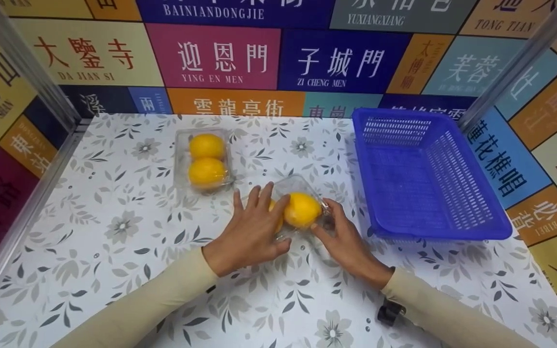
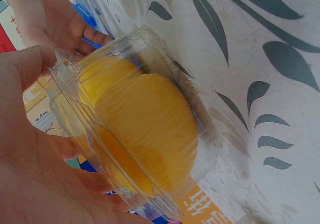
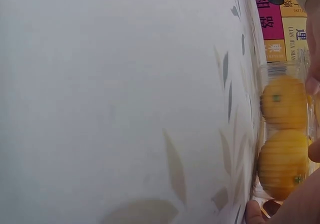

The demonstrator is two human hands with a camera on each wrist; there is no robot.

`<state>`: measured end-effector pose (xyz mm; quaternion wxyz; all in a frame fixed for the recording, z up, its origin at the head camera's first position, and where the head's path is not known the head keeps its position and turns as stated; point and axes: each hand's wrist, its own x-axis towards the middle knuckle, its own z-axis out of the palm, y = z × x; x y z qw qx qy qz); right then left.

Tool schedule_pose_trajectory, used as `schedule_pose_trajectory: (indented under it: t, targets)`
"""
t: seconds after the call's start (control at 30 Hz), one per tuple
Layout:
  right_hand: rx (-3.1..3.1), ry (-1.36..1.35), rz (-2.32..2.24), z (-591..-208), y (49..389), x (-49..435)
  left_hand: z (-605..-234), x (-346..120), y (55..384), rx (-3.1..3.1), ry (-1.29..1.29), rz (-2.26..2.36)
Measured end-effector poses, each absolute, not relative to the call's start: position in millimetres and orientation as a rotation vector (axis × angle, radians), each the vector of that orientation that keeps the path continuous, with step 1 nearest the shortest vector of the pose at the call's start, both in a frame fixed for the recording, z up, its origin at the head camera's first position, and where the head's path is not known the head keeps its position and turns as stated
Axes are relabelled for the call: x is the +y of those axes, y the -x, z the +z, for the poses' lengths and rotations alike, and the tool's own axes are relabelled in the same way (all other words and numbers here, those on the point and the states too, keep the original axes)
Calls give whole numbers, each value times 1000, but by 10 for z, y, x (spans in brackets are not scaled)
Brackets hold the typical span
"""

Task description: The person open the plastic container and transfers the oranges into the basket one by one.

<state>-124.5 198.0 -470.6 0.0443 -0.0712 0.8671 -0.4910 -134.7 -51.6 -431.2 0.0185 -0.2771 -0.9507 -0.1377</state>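
Note:
A clear plastic clamshell box (image 2: pixel 145 49) with two yellow-orange citrus fruits lies tilted on the table, between both hands. Over its lid my left hand (image 1: pixel 252 232) spreads straight fingers, covering much of one fruit in the head view. At the box's right end, my right hand (image 1: pixel 348 241) grips the edge between thumb and fingers. Green stem spots show on the fruits (image 3: pixel 285 102) in the right wrist view. A second clamshell box (image 1: pixel 182 159) with two such fruits (image 1: pixel 207 146) lies farther back, to the left, with neither hand on it.
To the right, a blue plastic basket (image 1: pixel 394 193) with slotted sides stands on the table. A white floral cloth (image 1: pixel 128 261) covers the table. Colourful panels with lettering (image 1: pixel 215 58) rise at the back and sides, with clear corner posts (image 1: pixel 505 63).

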Motion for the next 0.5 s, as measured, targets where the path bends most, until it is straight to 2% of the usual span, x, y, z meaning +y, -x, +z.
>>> schedule_pose_trajectory:
  t: [0.5]
  targets:
    - [2622,180,-1615,-4753,1179,1922,-4231,-516,1360,-3014,955,-382]
